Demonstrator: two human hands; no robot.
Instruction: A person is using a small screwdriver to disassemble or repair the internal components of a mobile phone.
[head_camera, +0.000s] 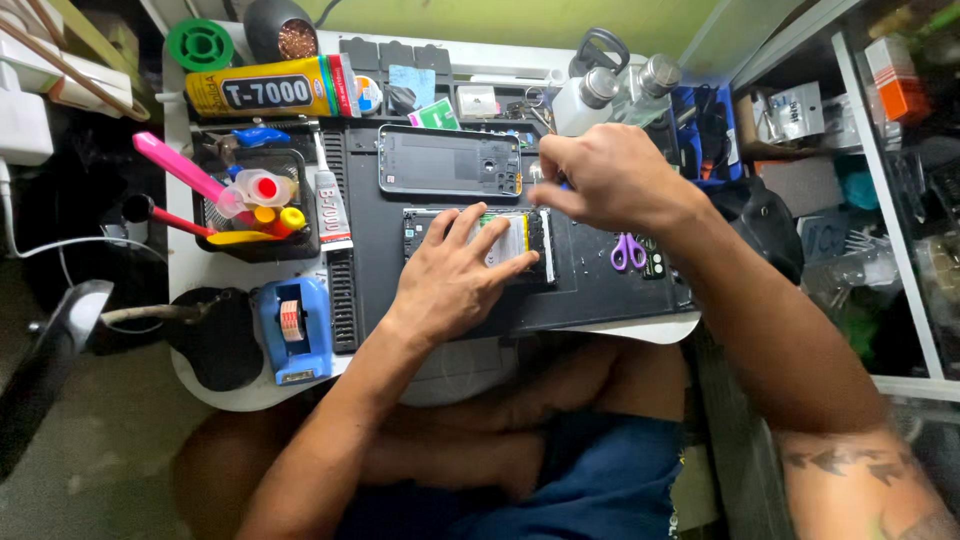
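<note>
Back cover (449, 161) already off and set aside, left hand (455, 280) presses flat on the opened phone (520, 243) while right hand (600, 180) pinches a small tool, hardly visible, at its top edge; reassembly remains.

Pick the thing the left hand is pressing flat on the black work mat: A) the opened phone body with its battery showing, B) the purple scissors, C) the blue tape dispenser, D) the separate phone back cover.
A: the left hand lies spread over the opened phone body, while the phone back cover sits apart above it.
</note>
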